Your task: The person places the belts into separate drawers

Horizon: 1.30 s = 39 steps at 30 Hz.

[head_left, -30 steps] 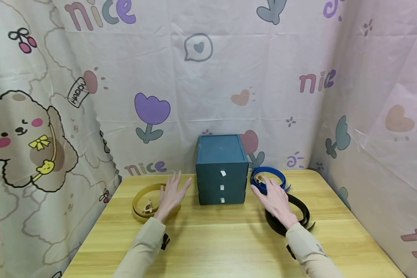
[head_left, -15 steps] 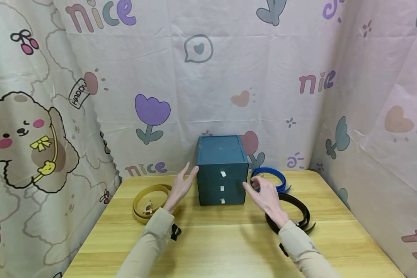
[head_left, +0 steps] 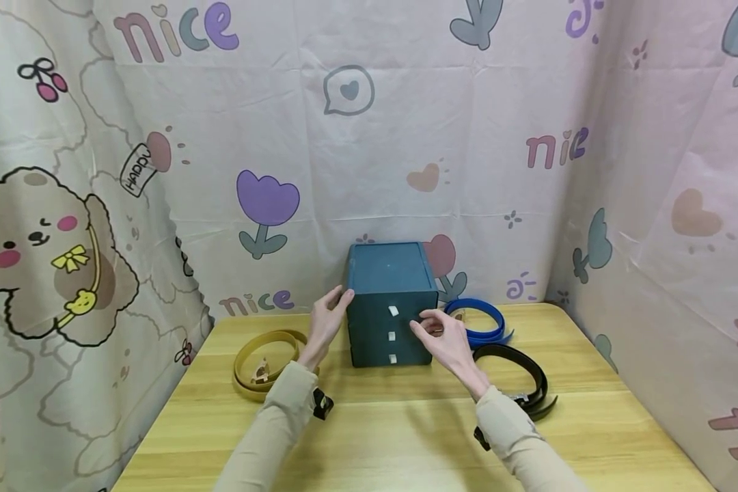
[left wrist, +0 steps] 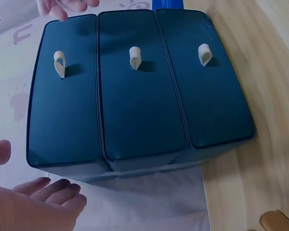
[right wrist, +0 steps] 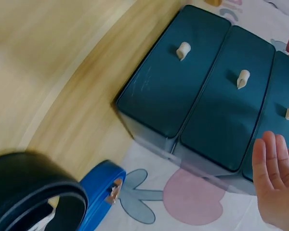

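Observation:
A dark teal box with three stacked drawers (head_left: 393,328) stands at the back of the table, each drawer front bearing a small white loop tab. My left hand (head_left: 326,326) is beside the box's upper left edge, fingers loosely bent; whether it touches cannot be told. In the left wrist view, that hand (left wrist: 38,207) shows thumb and fingers apart, with nothing held. My right hand (head_left: 445,342) hovers before the right part of the drawer fronts. The right wrist view shows this hand (right wrist: 277,187) with extended fingers, holding nothing, near the top drawer.
A coiled tan belt (head_left: 241,355) lies left of the box. To the right are a coiled blue belt (head_left: 497,321) and, nearer, a coiled black belt (head_left: 538,379). A printed cloth (head_left: 369,171) hangs behind the wooden table (head_left: 381,430).
Both hands have moved inward to the box, the left to its upper left edge and the right over from the belts to the drawer fronts. The right fingers have bent towards the thumb.

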Tool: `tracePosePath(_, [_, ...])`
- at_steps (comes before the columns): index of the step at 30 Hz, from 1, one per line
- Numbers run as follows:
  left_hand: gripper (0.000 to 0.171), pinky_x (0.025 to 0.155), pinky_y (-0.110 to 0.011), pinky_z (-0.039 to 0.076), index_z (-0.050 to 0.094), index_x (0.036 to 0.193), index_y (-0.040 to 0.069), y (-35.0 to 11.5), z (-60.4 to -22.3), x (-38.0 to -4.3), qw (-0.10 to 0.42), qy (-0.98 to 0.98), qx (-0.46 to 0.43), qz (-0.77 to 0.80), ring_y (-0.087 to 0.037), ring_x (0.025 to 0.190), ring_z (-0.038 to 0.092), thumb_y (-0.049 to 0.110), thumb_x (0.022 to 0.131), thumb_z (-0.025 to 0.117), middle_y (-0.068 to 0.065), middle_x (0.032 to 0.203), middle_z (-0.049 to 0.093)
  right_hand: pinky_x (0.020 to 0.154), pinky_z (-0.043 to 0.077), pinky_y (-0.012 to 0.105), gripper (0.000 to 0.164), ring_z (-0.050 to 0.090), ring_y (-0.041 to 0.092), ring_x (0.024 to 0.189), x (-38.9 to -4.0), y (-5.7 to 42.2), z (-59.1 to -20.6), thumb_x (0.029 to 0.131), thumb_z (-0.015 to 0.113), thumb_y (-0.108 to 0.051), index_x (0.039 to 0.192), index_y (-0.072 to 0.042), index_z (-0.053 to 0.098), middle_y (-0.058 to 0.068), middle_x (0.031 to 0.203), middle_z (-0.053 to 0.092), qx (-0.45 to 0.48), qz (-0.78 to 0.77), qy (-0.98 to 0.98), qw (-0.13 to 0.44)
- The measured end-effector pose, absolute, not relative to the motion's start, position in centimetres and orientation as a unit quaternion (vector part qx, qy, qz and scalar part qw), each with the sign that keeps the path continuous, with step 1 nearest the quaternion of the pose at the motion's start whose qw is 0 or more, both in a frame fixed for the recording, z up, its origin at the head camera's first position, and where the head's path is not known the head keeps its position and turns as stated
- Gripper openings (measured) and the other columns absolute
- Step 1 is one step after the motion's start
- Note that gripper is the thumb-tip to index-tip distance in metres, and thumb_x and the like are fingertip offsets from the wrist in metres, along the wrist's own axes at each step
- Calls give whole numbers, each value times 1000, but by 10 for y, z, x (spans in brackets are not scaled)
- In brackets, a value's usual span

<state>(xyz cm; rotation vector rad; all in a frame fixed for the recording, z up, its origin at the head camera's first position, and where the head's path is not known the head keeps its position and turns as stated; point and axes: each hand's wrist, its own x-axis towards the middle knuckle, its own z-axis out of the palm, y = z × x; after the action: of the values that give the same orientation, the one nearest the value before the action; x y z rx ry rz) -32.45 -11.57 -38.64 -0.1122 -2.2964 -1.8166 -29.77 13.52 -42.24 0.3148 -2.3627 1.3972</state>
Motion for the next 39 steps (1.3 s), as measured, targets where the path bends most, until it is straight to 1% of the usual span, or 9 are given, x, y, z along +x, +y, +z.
tracePosePath(11, [53, 115, -48, 44, 54, 143, -2, -106, -385, -331, 138, -744, -20, -653, -34, 137, 53, 26, 99, 64, -22, 145, 56, 79, 56, 17, 39, 73, 26, 97, -303, 119, -422, 94, 72, -26, 126, -3, 68, 16, 107, 76, 120, 577, -799, 120])
tracePosePath(14, [50, 114, -48, 45, 56, 141, -2, -104, -384, -332, 146, -744, -13, -651, -34, 135, 56, 24, 99, 64, -22, 142, 59, 80, 57, 18, 39, 73, 26, 99, -304, 115, -421, 94, 72, -26, 127, -4, 68, 16, 109, 76, 116, 581, -798, 110])
tracePosePath(19, [47, 111, -49, 48, 59, 138, -2, -102, -383, -335, 159, -750, -2, -641, -34, 129, 60, 23, 99, 64, -22, 137, 63, 82, 59, 25, 37, 74, 25, 98, -305, 109, -418, 94, 72, -23, 125, -3, 69, 16, 108, 77, 112, 580, -800, 107])
tracePosePath(22, [44, 108, -49, 50, 61, 136, -1, -102, -383, -336, 168, -756, 3, -633, -35, 126, 63, 22, 98, 65, -22, 133, 65, 81, 59, 23, 36, 74, 25, 98, -306, 106, -417, 94, 71, -22, 124, -2, 69, 17, 108, 76, 113, 581, -799, 105])
tracePosePath(25, [43, 107, -49, 51, 63, 135, -1, -102, -383, -337, 173, -760, 4, -626, -35, 123, 64, 22, 98, 66, -22, 131, 67, 85, 60, 29, 37, 73, 29, 101, -299, 103, -406, 96, 69, -19, 126, 2, 67, 20, 111, 75, 110, 586, -798, 88])
tracePosePath(28, [43, 107, -49, 51, 63, 134, -1, -104, -383, -337, 168, -762, 6, -626, -34, 123, 64, 22, 97, 67, -21, 131, 67, 91, 60, 42, 39, 72, 36, 103, -299, 100, -404, 97, 68, -19, 128, 5, 65, 23, 113, 74, 107, 594, -794, 78])
tracePosePath(29, [44, 107, -48, 51, 63, 134, -1, -104, -382, -337, 165, -762, 8, -627, -34, 124, 64, 22, 97, 67, -21, 131, 67, 92, 59, 44, 40, 72, 38, 104, -299, 99, -404, 97, 68, -19, 129, 5, 65, 23, 113, 74, 102, 599, -791, 75])
tracePosePath(35, [42, 107, -48, 51, 65, 132, -1, -105, -382, -338, 154, -757, 19, -635, -35, 123, 65, 20, 96, 68, -21, 131, 67, 84, 62, 37, 36, 75, 36, 94, -313, 94, -416, 94, 72, -23, 122, 0, 70, 20, 104, 77, 87, 610, -782, 96])
tracePosePath(39, [41, 107, -48, 51, 66, 131, 0, -105, -382, -338, 152, -753, 21, -640, -35, 122, 65, 20, 96, 69, -21, 131, 67, 81, 63, 39, 31, 76, 35, 88, -316, 92, -416, 93, 74, -24, 113, 0, 73, 22, 99, 77, 84, 617, -775, 109])
